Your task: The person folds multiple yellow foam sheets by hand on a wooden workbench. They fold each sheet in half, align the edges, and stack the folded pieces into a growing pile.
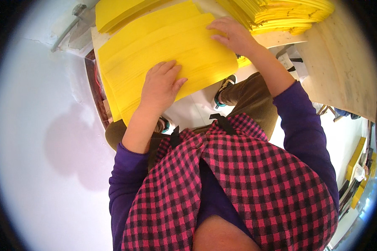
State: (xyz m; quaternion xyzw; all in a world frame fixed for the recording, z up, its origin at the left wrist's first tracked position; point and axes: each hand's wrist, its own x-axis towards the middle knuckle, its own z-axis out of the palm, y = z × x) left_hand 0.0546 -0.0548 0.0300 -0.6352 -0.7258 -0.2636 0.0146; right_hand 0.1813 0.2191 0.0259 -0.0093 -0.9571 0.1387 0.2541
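Note:
Several large yellow sheets (155, 50) lie overlapped in front of me, fanned in steps toward the far side, their near edge jutting out over my legs. My left hand (161, 83) rests on the near part of the top sheet, palm down, fingers stretched out and the thumb apart. At the right end of the sheets is my right hand (234, 35), its fingers spread over the top sheet near the far right corner. Neither hand is wrapped round anything. The sheets' exact material cannot be told.
A thick stack of yellow sheets (289, 16) stands at the far right, another yellow pile (121, 14) at the far left. A pale wooden board (339, 62) rises on the right. The white wall (46, 125) is close on my left. My shoe (225, 90) shows below.

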